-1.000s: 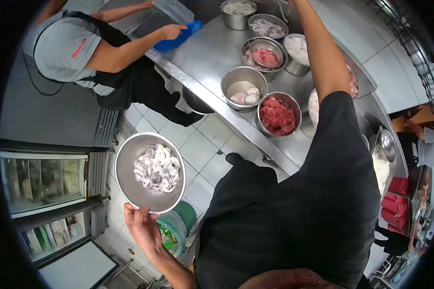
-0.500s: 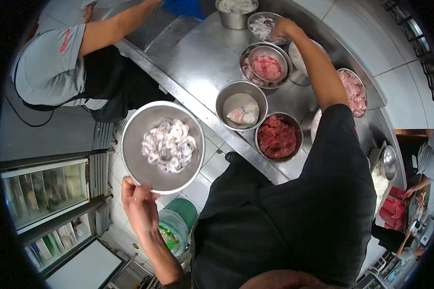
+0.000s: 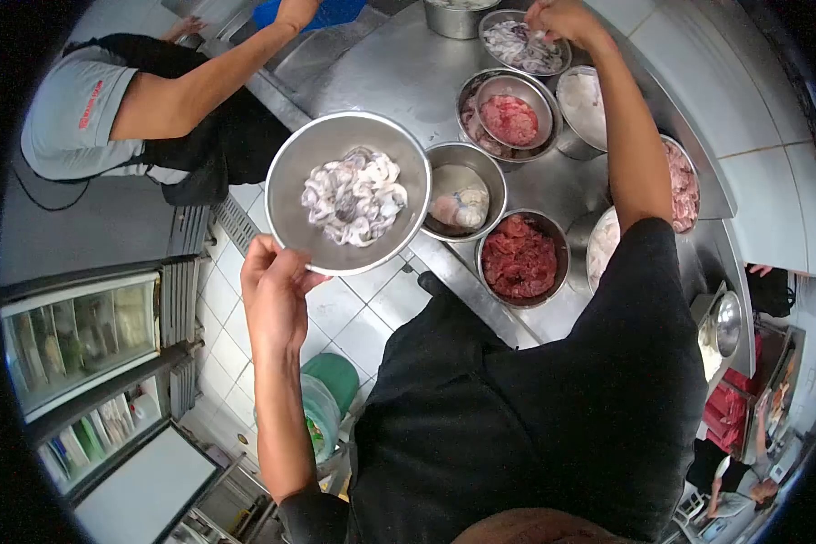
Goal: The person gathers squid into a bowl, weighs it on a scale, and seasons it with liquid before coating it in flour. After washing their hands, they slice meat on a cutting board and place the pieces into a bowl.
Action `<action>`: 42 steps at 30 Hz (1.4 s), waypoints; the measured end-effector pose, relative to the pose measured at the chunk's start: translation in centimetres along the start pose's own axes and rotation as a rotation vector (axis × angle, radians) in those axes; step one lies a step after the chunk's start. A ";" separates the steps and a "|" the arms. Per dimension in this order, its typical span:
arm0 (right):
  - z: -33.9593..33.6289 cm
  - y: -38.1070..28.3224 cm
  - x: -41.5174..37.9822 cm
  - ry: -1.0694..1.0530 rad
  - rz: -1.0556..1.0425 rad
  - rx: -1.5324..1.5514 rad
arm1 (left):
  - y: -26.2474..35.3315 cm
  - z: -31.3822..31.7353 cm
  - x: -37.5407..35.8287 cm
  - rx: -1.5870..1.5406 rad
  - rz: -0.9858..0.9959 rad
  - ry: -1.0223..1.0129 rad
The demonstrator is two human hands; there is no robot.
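My left hand point(image 3: 281, 276) grips the near rim of a large steel bowl point(image 3: 286, 195), thumb and fingers closed on its edge. Cut squid pieces point(image 3: 355, 195) lie in that bowl, which I hold in front of the counter, slightly tilted. At the back of the counter, my right hand point(image 3: 567, 20) is over the rim of a smaller steel bowl point(image 3: 564, 65) of squid strips point(image 3: 519, 47). Its fingers are bent and pinched together; what they grip, if anything, is too small to make out.
On the steel counter point(image 3: 385, 77) stand several metal bowls, including one of dark red meat point(image 3: 520, 256), one of pink mince point(image 3: 510, 120) and one with a pale piece in liquid point(image 3: 462, 207). A co-worker point(image 3: 86, 109) stands left. Below is a green bin point(image 3: 337, 379).
My left hand has moved the large bowl up and to the right, nearer the counter bowls. My right hand has risen out of the squid strips toward the bowl's back rim.
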State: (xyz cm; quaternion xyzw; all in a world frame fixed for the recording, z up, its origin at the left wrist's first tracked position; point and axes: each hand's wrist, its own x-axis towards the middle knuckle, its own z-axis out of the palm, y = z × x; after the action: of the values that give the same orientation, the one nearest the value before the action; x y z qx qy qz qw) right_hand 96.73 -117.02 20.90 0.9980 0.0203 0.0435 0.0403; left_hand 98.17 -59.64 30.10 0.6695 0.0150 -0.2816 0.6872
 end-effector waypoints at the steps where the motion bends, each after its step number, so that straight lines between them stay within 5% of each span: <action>1: 0.4 1.4 -0.1 0.119 -0.222 -0.005 | -0.2 0.3 0.2 -0.011 0.000 0.003; 2: 1.0 2.0 -0.2 0.170 -0.189 0.247 | -0.4 0.9 0.2 -0.021 0.001 0.006; 5: -7.1 -8.5 0.1 0.099 0.751 0.620 | -1.3 0.7 0.6 -0.024 0.000 0.006; 6: -5.0 -7.7 0.9 0.045 0.747 0.683 | -1.5 1.0 0.4 -0.009 0.002 0.014; 9: 4.2 -4.1 3.6 -0.362 0.430 0.082 | -1.7 1.1 0.0 0.003 -0.003 0.028; 11: 10.2 -0.3 1.8 -0.149 0.298 -0.163 | -1.9 0.8 -0.8 -0.006 -0.010 0.043; 13: 8.3 -3.9 2.8 -0.166 0.448 -0.160 | -2.0 0.3 -1.4 -0.023 -0.002 0.069; 15: 8.9 -0.8 1.9 0.022 0.281 -0.156 | -2.1 0.0 -1.9 -0.027 -0.011 0.093; 18: 6.5 0.4 0.8 0.020 0.373 -0.186 | -2.8 -0.9 -2.8 -0.035 0.002 0.137; 21: 4.8 -0.5 0.3 0.301 0.681 0.277 | -3.4 -2.7 -3.6 -0.074 0.047 0.145; 25: 0.3 -3.9 0.1 0.434 0.825 0.768 | -4.9 -4.5 -6.1 -0.111 0.063 0.175; 28: -8.8 -14.6 -1.6 0.488 0.607 1.083 | -6.0 -5.8 -8.5 -0.098 0.079 0.261; 31: -16.4 -27.4 -3.4 0.312 0.473 0.902 | -8.6 -8.6 -11.7 -0.126 0.110 0.298; 32: -17.3 -32.0 -3.8 0.353 0.295 1.074 | -10.2 -9.2 -12.5 -0.207 0.174 0.344; 35: -16.8 -44.7 -4.6 0.261 -0.057 0.987 | -13.6 -11.9 -16.1 -0.173 0.262 0.450; 39: -14.8 -63.0 -8.8 0.094 -0.968 0.602 | -16.1 -15.4 -24.6 -0.243 0.187 0.573; 42: -15.2 -72.2 -12.1 -0.062 -0.976 0.784 | -20.4 -18.8 -31.4 -0.394 0.206 0.724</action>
State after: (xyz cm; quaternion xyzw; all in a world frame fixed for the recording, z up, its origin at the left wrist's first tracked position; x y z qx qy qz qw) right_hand 80.65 -44.49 29.03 0.8152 0.4868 -0.0195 -0.3132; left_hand 70.22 -29.52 22.05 0.5792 0.2418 0.0500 0.7769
